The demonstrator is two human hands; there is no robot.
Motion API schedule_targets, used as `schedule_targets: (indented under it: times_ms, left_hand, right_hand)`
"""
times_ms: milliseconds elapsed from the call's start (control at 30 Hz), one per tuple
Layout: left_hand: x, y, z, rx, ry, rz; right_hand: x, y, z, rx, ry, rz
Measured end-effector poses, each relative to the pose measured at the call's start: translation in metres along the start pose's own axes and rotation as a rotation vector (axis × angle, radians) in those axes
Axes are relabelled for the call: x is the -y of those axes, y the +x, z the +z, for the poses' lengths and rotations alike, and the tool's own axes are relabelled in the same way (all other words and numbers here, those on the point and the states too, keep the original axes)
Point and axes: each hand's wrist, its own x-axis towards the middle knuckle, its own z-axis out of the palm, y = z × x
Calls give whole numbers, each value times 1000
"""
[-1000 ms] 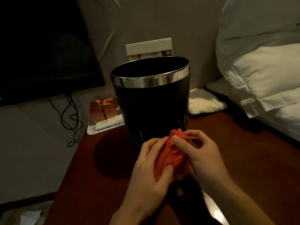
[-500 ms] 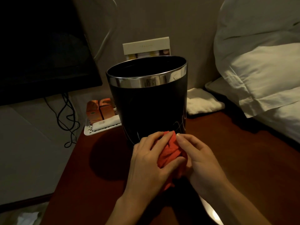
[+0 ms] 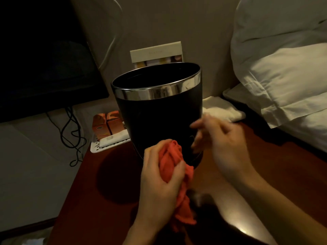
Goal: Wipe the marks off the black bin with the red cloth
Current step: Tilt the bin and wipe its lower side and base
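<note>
The black bin (image 3: 159, 119) with a shiny metal rim stands upright on the dark red table (image 3: 276, 160). My left hand (image 3: 159, 177) grips the bunched red cloth (image 3: 172, 160) just in front of the bin's lower front; a tail of the cloth hangs down toward the table. My right hand (image 3: 223, 140) is blurred with motion, empty, its fingers loosely spread beside the bin's lower right side. Whether the fingertips touch the bin I cannot tell.
A white tray (image 3: 106, 145) with orange boxes (image 3: 106, 124) sits left of the bin. A folded white towel (image 3: 221, 110) lies behind right, pillows (image 3: 283, 68) at the right. A dark screen (image 3: 44, 59) and cables (image 3: 70, 131) are at the left, a card (image 3: 156, 52) behind the bin.
My right hand has let go of the cloth and swung up to the right beside the bin. My left hand now holds the cloth alone.
</note>
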Motion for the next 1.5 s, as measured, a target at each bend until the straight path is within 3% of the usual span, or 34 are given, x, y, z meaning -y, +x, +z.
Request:
schedule_targets:
  times_ms: [100,200,300,433,700,833,1000,1233,1500]
  left_hand:
    - [-4,4,-3,33,-512,-223]
    - [-8,4,-7,23,-515,-311]
    - [-7,4,-10,-27,-304,-265]
    - [-9,5,-17,0,-292,-303]
    - [-7,5,-18,-47,-118,-161]
    - [-9,5,-24,-87,-273,-264]
    - [-10,5,-31,-76,-252,-288]
    - [-6,2,-34,-48,-97,-230]
    - [-8,4,-36,76,-182,-305]
  right_hand:
    - [5,42,-10,-268,-355,-518]
    - [4,80,-12,-281,-500,-675]
    - [4,106,-4,-100,-546,-635]
    - [-1,121,8,150,-464,-524]
    - [6,86,52,-113,-483,-656]
    - [9,84,42,-100,-427,-663]
    - [-3,102,10,106,-435,-533]
    - [2,83,45,-118,-539,-700]
    - [-9,86,38,-116,-420,-681]
